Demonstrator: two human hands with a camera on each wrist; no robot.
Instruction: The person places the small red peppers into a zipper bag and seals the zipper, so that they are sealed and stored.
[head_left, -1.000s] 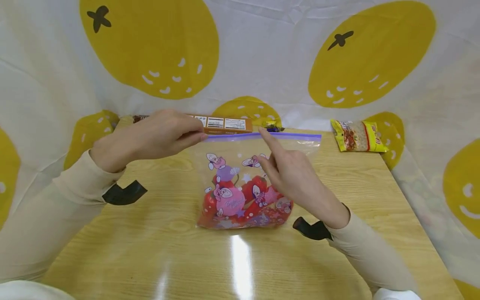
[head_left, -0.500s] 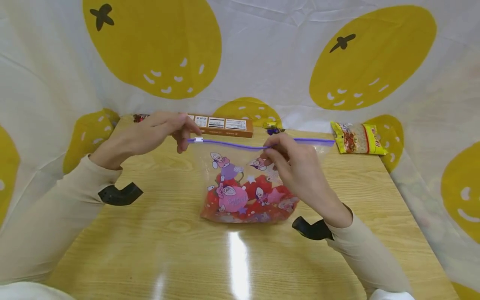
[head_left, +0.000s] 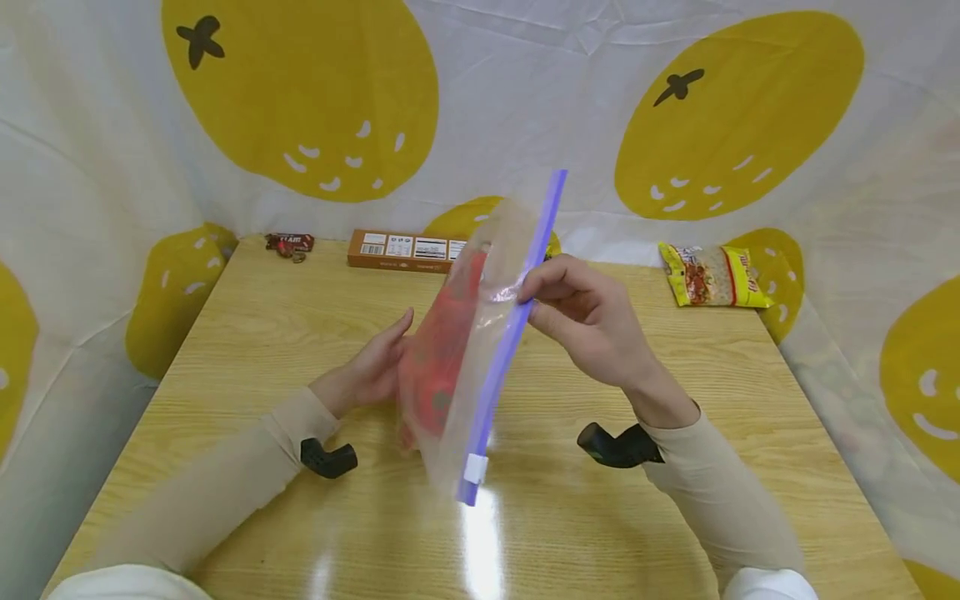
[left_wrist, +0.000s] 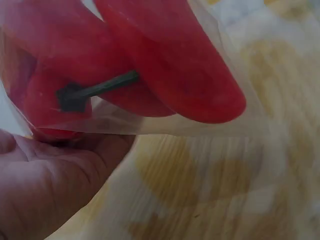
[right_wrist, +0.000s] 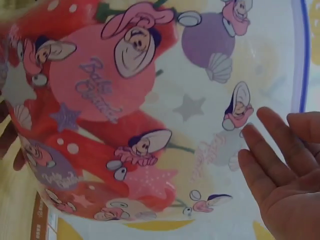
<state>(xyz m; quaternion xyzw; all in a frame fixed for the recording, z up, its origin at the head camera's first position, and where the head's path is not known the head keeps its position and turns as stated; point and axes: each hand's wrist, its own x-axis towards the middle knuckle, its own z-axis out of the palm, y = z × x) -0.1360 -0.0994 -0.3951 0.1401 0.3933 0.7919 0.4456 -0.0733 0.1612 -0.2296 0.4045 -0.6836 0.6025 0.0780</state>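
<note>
A clear slider zip bag [head_left: 491, 308] printed with pink and purple cartoon figures is held up and turned nearly edge-on. Its purple zip edge slants down to a white slider [head_left: 476, 468] near the lower end. Inside lie several red peppers [left_wrist: 170, 60] with green stems. My right hand [head_left: 588, 321] pinches the zip edge around its middle between thumb and forefinger; its other fingers are spread beside the printed face in the right wrist view. My left hand [head_left: 371, 367] supports the filled bottom end, thumb raised; its fingers are partly hidden behind the bag.
Along the back of the wooden table [head_left: 247, 400] lie a long brown box [head_left: 401, 248] and a small dark red wrapped snack [head_left: 290, 243]. At the back right sits a yellow food packet [head_left: 716, 275]. A fruit-print curtain [head_left: 525, 100] hangs behind.
The bag has turned from facing me to edge-on, its zip edge now steeply slanted. My left hand has moved from the zip's left end to the bottom of the bag; my right hand holds the zip edge.
</note>
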